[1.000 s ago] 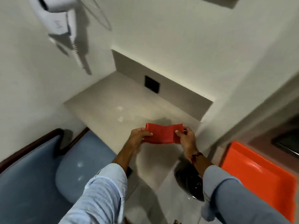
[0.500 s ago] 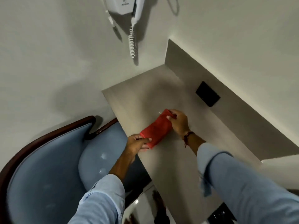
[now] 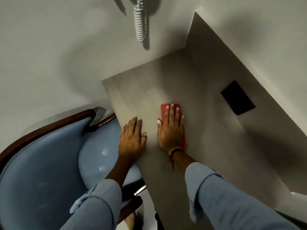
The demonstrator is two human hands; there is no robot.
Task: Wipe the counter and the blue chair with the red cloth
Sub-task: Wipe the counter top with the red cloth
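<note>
The red cloth [image 3: 164,109] lies folded flat on the grey counter [image 3: 207,138]. My right hand [image 3: 171,130] presses palm-down on top of it, fingers spread, so only the cloth's far end and right edge show. My left hand [image 3: 132,138] rests flat and empty on the counter's left edge, a short gap from the right hand. The blue chair [image 3: 41,163], padded with a dark wooden frame, stands to the left, its seat partly tucked under the counter edge.
A black socket plate [image 3: 237,97] sits on the counter's upstand at the right. A white coiled cord [image 3: 140,22] hangs on the wall above the counter's far corner. Walls close in the counter at the back and left.
Both hands were holding the cloth above the counter. Now the cloth lies flat under my right palm, and my left hand has let go and rests on the counter edge. The camera has tilted down.
</note>
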